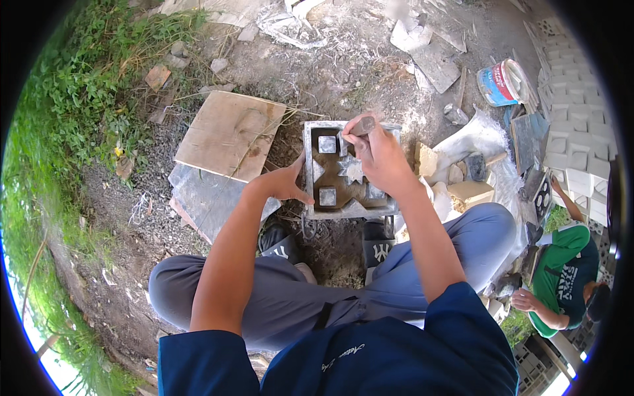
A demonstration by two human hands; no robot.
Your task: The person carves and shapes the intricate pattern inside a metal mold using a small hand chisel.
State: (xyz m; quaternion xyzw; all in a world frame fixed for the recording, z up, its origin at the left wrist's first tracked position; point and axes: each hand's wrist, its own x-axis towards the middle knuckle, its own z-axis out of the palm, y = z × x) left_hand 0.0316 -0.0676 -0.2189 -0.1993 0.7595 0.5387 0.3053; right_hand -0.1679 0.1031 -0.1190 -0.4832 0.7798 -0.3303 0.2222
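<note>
Between my feet stands a grey square mould (352, 214) with raised square blocks, a star-shaped piece in the middle and pointed pieces at its walls. My left hand (285, 183) presses against the mould's left side, thumb and fingers spread wide apart. Above the upper right part of the mould, my right hand (378, 153) is closed around a tool with a round-ended brown handle (366, 125). A narrow part of that tool seems to reach down into the mould; my fingers hide much of it.
A wooden board (228, 132) lies left over a grey slab (208, 201). On the right are a white plastic sack (472, 142), broken blocks (470, 193) and a paint bucket (500, 84). Another person (561, 280) sits at far right, near stacked pale blocks (581, 112).
</note>
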